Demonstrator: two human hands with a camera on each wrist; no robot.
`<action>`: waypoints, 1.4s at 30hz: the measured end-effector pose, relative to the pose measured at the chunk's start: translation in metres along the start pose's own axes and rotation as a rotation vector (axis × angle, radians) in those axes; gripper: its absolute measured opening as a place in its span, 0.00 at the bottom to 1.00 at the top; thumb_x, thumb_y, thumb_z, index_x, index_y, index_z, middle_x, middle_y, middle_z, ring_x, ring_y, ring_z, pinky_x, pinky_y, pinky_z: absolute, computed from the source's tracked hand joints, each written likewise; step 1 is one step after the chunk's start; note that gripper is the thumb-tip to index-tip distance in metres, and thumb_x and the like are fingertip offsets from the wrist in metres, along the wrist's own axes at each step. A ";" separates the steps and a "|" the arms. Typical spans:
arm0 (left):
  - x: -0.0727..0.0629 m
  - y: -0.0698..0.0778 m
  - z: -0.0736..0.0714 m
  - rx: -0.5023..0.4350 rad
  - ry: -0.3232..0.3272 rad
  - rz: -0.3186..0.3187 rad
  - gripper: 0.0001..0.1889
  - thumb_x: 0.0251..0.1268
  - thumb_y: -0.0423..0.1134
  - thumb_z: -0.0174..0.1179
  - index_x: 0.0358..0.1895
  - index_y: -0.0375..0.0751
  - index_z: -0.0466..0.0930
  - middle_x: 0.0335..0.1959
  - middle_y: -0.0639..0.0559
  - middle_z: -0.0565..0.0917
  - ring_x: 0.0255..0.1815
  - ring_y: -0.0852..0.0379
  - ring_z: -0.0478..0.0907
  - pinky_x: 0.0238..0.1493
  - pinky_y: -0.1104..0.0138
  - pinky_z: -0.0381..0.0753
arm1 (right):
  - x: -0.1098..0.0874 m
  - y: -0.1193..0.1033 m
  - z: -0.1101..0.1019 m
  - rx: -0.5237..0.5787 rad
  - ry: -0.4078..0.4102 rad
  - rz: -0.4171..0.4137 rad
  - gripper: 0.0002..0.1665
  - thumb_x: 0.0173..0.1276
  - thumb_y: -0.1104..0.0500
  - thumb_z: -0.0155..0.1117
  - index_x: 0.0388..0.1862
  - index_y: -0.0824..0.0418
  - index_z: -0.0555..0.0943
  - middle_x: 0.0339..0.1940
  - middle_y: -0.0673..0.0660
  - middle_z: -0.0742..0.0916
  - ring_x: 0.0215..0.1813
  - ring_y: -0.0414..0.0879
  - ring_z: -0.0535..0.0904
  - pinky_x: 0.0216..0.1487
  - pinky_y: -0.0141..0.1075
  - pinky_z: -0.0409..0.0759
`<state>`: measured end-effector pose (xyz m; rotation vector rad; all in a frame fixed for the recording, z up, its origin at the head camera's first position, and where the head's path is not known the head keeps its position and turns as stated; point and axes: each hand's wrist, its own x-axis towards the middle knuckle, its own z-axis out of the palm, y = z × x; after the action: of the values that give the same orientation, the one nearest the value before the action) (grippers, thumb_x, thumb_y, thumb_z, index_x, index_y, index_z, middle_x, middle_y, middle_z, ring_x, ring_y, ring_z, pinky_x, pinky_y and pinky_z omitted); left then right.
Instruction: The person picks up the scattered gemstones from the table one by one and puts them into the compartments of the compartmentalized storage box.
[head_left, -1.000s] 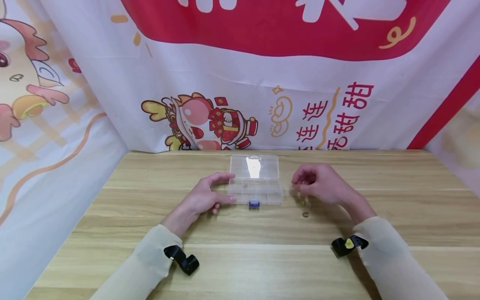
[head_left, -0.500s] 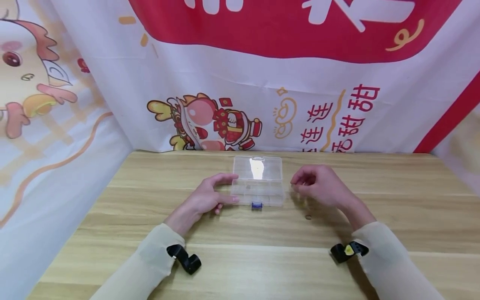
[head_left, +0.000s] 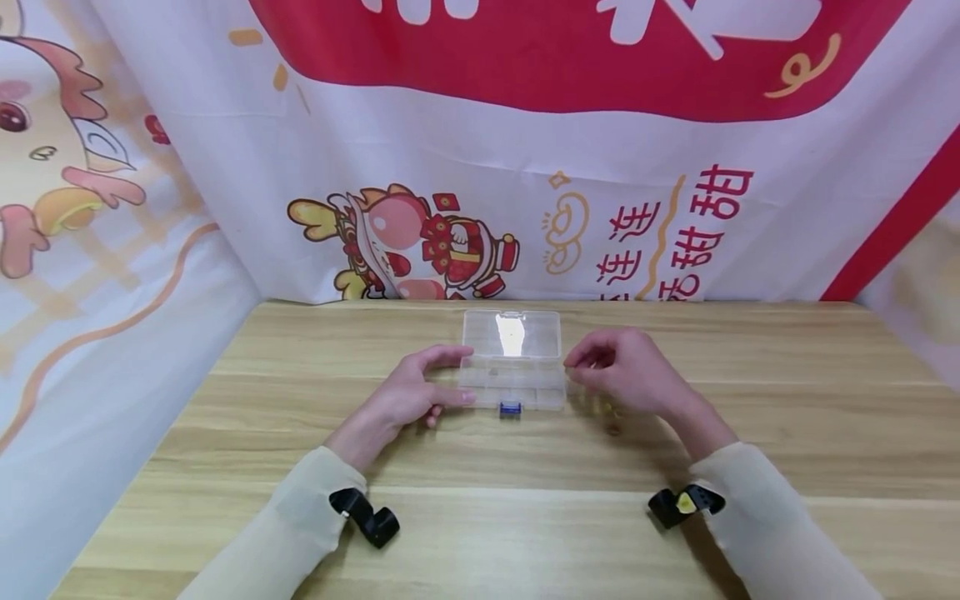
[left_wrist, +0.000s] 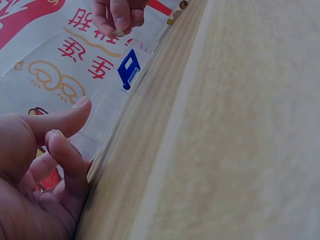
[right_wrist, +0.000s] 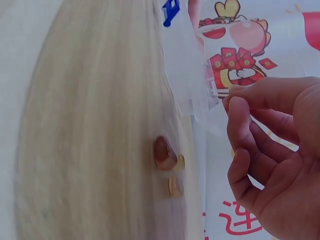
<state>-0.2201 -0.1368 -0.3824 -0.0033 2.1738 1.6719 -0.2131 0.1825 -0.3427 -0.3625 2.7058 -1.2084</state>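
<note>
A clear plastic compartment box lies on the table with its lid tilted back and a blue latch at the front. My left hand holds the box's left end, thumb at the front and index finger near the hinge. My right hand is at the box's right end, pinching a small, pale translucent stone between thumb and fingertips. A tiny faint piece seems to lie in a back left compartment. On the table below my right hand are a brown polished stone and smaller yellowish stones.
The wooden table meets a printed cloth backdrop behind the box, and another cloth hangs along the left side. A black camera mount sits on each wrist, left mount and right mount.
My right hand has moved left, from beside the box up to its right edge, with the small stone pinched. The left hand stays on the box, and the loose stones lie where they were.
</note>
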 end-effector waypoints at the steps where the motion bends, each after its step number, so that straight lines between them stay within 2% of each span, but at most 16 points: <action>1: 0.000 0.000 0.000 0.004 -0.001 0.004 0.36 0.60 0.34 0.78 0.71 0.62 0.78 0.75 0.49 0.71 0.18 0.59 0.69 0.18 0.72 0.74 | 0.000 -0.001 0.001 0.000 -0.003 0.005 0.06 0.73 0.61 0.70 0.46 0.54 0.89 0.43 0.56 0.88 0.45 0.50 0.80 0.45 0.38 0.84; 11: 0.000 0.001 0.000 0.000 -0.002 0.003 0.36 0.60 0.34 0.77 0.72 0.63 0.77 0.75 0.50 0.71 0.18 0.58 0.69 0.18 0.71 0.74 | 0.001 -0.006 0.008 -0.022 -0.055 0.035 0.05 0.72 0.63 0.72 0.44 0.54 0.91 0.41 0.54 0.89 0.41 0.50 0.79 0.39 0.37 0.82; 21: 0.000 0.002 0.000 -0.001 -0.003 -0.004 0.37 0.59 0.34 0.78 0.71 0.63 0.78 0.76 0.51 0.71 0.18 0.58 0.69 0.19 0.72 0.74 | 0.002 -0.005 0.014 -0.066 -0.053 0.015 0.05 0.71 0.63 0.72 0.40 0.52 0.91 0.39 0.53 0.89 0.39 0.49 0.79 0.38 0.38 0.82; 42: 0.000 0.002 0.000 -0.002 -0.003 -0.009 0.36 0.60 0.34 0.78 0.72 0.62 0.77 0.76 0.49 0.71 0.18 0.59 0.69 0.19 0.72 0.74 | 0.001 -0.009 0.016 -0.093 -0.088 -0.003 0.05 0.72 0.62 0.72 0.42 0.53 0.92 0.39 0.51 0.90 0.40 0.48 0.79 0.39 0.38 0.81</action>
<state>-0.2202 -0.1363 -0.3802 -0.0109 2.1671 1.6684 -0.2092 0.1646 -0.3467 -0.4209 2.6924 -1.0442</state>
